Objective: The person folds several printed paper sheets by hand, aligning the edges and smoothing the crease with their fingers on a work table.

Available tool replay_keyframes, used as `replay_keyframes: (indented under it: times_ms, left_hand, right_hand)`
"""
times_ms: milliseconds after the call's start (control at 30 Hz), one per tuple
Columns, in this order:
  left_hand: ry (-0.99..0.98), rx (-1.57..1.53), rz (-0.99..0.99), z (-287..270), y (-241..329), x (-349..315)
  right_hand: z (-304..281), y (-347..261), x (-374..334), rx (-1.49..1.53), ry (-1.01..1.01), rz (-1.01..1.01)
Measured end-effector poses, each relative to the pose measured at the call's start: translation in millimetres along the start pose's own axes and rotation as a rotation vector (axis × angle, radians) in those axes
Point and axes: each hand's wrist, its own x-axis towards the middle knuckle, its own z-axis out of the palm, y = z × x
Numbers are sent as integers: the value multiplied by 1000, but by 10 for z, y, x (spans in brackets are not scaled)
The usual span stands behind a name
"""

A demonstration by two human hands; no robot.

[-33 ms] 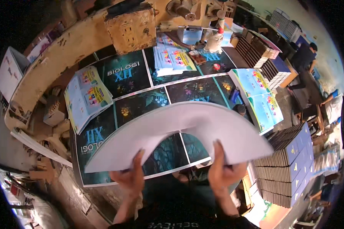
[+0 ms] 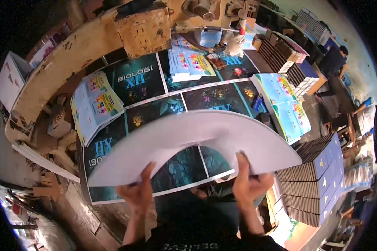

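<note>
Both my hands hold a large white paper sheet [image 2: 192, 127], bowed upward into a wide arch; whether it is one sheet or several together I cannot tell. My left hand [image 2: 136, 190] grips the near edge on the left, thumb on top and fingers underneath. On the right, my right hand [image 2: 251, 186] pinches the same edge in the same way. The paper hangs over dark printed cover sheets [image 2: 180, 171] spread across the table, hiding part of them.
Stacks of light blue printed sheets lie at the left [image 2: 97, 106], far middle [image 2: 190, 62] and right [image 2: 282, 104]. A blue lighter-like object [image 2: 257, 103] is beside the right stack. Tall piles of blue-covered books [image 2: 318, 180] stand to the right. A worn metal machine [image 2: 142, 33] borders the far side. A person [image 2: 334, 67] works at far right.
My hands have moved slightly apart, the left one to the left and the right one to the right. The paper's arch has widened a little with them.
</note>
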Motion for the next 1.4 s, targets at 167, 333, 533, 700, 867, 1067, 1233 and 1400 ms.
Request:
replay_keyframes:
  times_ms: [167, 333, 533, 700, 867, 1067, 1233, 1400]
  left_hand:
    - [-289, 32, -12, -147, -323, 250]
    - [-204, -155, -51, -159, -500, 112]
    - [-116, -67, 19, -174, -727, 76]
    - [-111, -61, 36, -155, -756, 176]
    - [-101, -8, 110, -152, -812, 131]
    - [-73, -57, 198, -86, -787, 111]
    - [-238, 34, -10, -312, -444, 217]
    - [-436, 227, -532, -232, -261, 313]
  right_hand:
    - [3, 458, 108, 233, -454, 319]
    - [-25, 503, 31, 410, -448, 386]
    - [24, 529, 40, 568, -482, 464]
    - [128, 542, 76, 523, -582, 407]
    - [76, 471, 157, 562, -433, 411]
    - [-39, 711, 114, 629, -575, 311]
    - [-136, 410, 275, 444, -607, 236]
    - [-72, 319, 369, 268, -807, 657]
